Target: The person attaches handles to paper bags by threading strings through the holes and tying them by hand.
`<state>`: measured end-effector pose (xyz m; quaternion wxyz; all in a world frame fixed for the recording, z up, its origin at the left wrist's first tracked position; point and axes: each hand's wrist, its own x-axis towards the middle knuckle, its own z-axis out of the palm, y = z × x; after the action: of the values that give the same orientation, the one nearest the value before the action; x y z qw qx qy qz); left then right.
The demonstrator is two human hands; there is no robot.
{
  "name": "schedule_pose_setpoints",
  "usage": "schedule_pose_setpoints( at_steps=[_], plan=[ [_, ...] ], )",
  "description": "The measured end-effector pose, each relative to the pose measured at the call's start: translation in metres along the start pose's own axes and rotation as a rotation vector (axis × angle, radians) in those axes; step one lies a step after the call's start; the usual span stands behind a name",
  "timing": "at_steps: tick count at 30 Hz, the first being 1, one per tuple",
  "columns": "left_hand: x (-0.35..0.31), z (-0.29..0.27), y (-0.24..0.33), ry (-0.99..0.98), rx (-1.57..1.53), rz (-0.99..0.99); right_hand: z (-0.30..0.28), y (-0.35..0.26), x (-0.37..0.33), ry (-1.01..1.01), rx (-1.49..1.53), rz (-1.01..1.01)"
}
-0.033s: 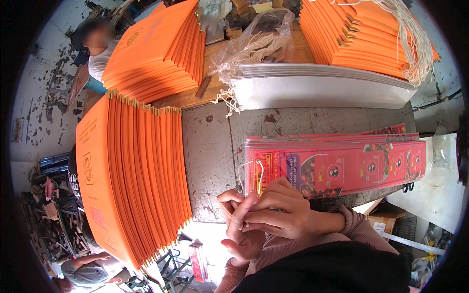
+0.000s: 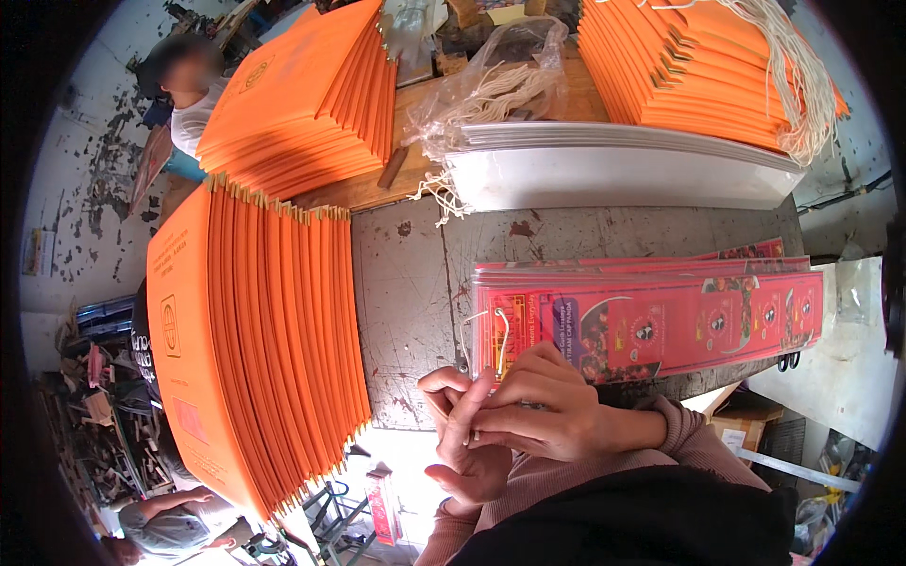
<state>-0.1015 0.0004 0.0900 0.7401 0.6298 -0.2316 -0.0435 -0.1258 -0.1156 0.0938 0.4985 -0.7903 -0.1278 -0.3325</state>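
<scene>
Lying along the near edge of the worktop (image 2: 406, 264), right half: stack of pink printed strips (image 2: 651, 325), glossy, covered in food pictures, a few sheets fanned out toward the far side. At stack's left end, white cord (image 2: 505, 335), running down toward the fingers; cannot tell threaded through from merely laid on. Just below that left end, at worktop's near edge: left hand (image 2: 472, 464) and right hand (image 2: 547, 406) brought together, fingers overlapping, left thumb sticking out away from the rest, right fingers bent over toward the left ones. Showing between fingers, a small pale bit, maybe cord; cannot tell pinched from loosely touched. Along worktop's far edge, right half: stack of long white sheets (image 2: 613, 181); by its left end, loose pale strings (image 2: 444, 195). Along worktop's left edge: tall row of orange folders (image 2: 179, 377), standing closely packed. Past the far edge, on wooden surface (image 2: 404, 118): more orange folders at left (image 2: 293, 94), clear plastic bag (image 2: 510, 80) with pale cords inside, and at right another orange pile (image 2: 651, 71) with hanging cord bundle (image 2: 807, 113). Beyond far-left corner, seated person (image 2: 189, 118), partly hidden by folders.
</scene>
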Motion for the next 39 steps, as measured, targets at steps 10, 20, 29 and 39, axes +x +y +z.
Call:
schedule_pose_setpoints(
  at_steps=[10,20,29,39],
  plan=[
    [-0.003,-0.024,-0.02,0.001,-0.165,0.121,-0.006,0.006,-0.005,-0.01,-0.071,-0.1],
    [-0.01,-0.065,-0.006,-0.387,-0.211,-0.639,0.021,0.007,-0.035,0.149,-0.356,-0.424],
    [-0.004,-0.047,-0.002,-0.273,0.645,-0.409,0.032,0.031,-0.029,-0.049,0.207,0.057],
    [0.007,-0.044,-0.022,-0.171,0.956,0.252,0.029,0.04,-0.019,-0.014,0.429,0.466]
  ],
)
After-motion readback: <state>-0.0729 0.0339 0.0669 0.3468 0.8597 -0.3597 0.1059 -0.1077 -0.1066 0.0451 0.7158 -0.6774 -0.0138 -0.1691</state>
